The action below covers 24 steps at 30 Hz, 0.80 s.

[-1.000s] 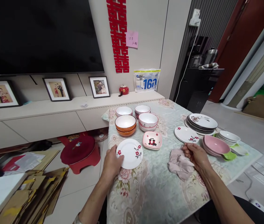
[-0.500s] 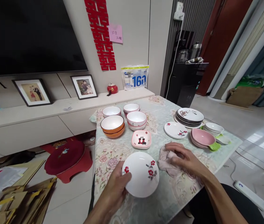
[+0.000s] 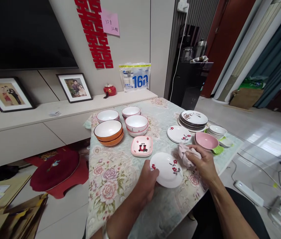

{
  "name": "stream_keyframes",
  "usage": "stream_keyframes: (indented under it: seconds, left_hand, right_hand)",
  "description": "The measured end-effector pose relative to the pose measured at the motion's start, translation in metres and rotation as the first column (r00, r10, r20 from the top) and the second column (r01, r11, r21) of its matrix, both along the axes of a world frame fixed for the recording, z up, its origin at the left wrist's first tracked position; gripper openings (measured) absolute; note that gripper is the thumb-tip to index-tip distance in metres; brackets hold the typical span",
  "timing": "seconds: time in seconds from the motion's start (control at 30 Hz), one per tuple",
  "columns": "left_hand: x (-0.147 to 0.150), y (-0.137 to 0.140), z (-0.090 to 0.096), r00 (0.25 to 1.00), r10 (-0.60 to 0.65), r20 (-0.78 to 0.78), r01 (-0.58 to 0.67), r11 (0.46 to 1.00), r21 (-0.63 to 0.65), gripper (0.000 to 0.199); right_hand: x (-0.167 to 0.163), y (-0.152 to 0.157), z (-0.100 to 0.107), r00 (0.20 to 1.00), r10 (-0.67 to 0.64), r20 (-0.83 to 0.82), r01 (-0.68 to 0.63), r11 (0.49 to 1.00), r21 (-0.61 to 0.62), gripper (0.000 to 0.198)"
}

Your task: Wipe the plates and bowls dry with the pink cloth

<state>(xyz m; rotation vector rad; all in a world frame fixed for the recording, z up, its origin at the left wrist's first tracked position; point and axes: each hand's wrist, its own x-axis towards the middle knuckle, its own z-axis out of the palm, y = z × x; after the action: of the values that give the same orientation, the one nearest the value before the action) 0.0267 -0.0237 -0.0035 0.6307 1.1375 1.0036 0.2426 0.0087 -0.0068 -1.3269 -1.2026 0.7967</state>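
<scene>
Above the pale green floral tablecloth [image 3: 105, 179], the crumpled pale-pink fabric cloth [image 3: 185, 155], earlier lying there, is now bunched up in the right hand [image 3: 203, 163], fingers curled round it. Just beside, the round, glossy white plate with red flowers [image 3: 167, 174] is tilted, rim pinched in the left hand [image 3: 147, 181], thumb on top.

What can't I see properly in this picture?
All in the head view, now:
- Most fingertips of the left hand: hidden beneath the flowered plate.
- That plate's underside: turned away from the camera.
- Part of the cloth: covered by the right hand.
- The television: cut off by the top and left edges.
- Small print on the bag: too small.
</scene>
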Motion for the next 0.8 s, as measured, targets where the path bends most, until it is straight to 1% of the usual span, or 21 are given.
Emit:
stream_keyframes:
  seconds: [0.07,0.13,0.17,0.23,0.3,0.33,0.4,0.47,0.53,0.6,0.63,0.7,0.73,0.77,0.8]
  left_hand:
    - [0.012,0.008,0.000,0.999,-0.010,0.034,0.010,1.000,-0.001,0.044]
    - [0.020,0.013,-0.001,0.997,-0.015,0.069,0.014,1.000,0.026,0.045]
    - [0.022,0.014,-0.001,0.996,-0.021,0.086,0.018,0.999,0.036,0.046]
    - [0.023,0.015,-0.001,0.990,-0.045,0.130,0.038,0.998,0.059,0.049]
    - [0.020,0.014,-0.002,0.980,-0.076,0.181,0.062,0.995,0.081,0.055]
    - [0.019,0.014,-0.002,0.974,-0.091,0.206,0.073,0.993,0.090,0.058]
    - [0.016,0.013,-0.003,0.966,-0.106,0.237,0.085,0.992,0.094,0.059]
    - [0.015,0.014,-0.005,0.960,-0.112,0.257,0.091,0.992,0.092,0.059]
    - [0.014,0.014,-0.006,0.955,-0.114,0.274,0.092,0.991,0.094,0.058]
    - [0.014,0.015,-0.007,0.947,-0.123,0.297,0.095,0.990,0.105,0.056]
    - [0.014,0.015,-0.007,0.944,-0.126,0.306,0.097,0.989,0.109,0.055]
    - [0.013,0.015,-0.007,0.942,-0.129,0.309,0.100,0.989,0.108,0.052]
    - [0.013,0.016,-0.006,0.944,-0.131,0.301,0.104,0.989,0.105,0.052]
    - [0.013,0.016,-0.006,0.948,-0.133,0.290,0.108,0.989,0.100,0.053]
    - [0.013,0.016,-0.005,0.950,-0.137,0.280,0.114,0.989,0.097,0.056]
  right_hand:
    - [-0.007,-0.001,-0.002,0.981,0.023,0.192,-0.045,0.993,0.109,0.021]
    - [-0.012,-0.001,-0.006,0.908,0.008,0.418,-0.098,0.976,0.193,0.015]
    - [-0.014,-0.001,-0.008,0.859,-0.012,0.511,-0.110,0.972,0.208,0.015]
    - [-0.016,0.000,-0.013,0.752,-0.054,0.657,-0.097,0.977,0.191,0.019]
    - [-0.019,0.002,-0.017,0.657,-0.080,0.750,-0.062,0.985,0.160,0.023]
    - [-0.021,0.003,-0.018,0.619,-0.087,0.780,-0.045,0.988,0.147,0.024]
    - [-0.030,0.007,-0.019,0.569,-0.100,0.816,-0.026,0.990,0.140,0.025]
    - [-0.041,0.010,-0.018,0.551,-0.105,0.828,-0.038,0.988,0.150,0.025]
    - [-0.052,0.012,-0.016,0.584,-0.041,0.811,-0.116,0.984,0.133,0.026]
    - [-0.059,0.012,-0.012,0.637,0.102,0.764,-0.255,0.963,0.083,0.025]
    - [-0.059,0.012,-0.010,0.653,0.183,0.735,-0.330,0.942,0.058,0.024]
    - [-0.056,0.012,-0.007,0.654,0.311,0.689,-0.442,0.897,0.015,0.023]
    - [-0.053,0.013,-0.007,0.650,0.333,0.683,-0.455,0.890,-0.001,0.023]
    - [-0.049,0.014,-0.007,0.649,0.322,0.689,-0.433,0.901,-0.012,0.022]
    - [-0.046,0.015,-0.007,0.651,0.280,0.705,-0.379,0.925,-0.017,0.022]
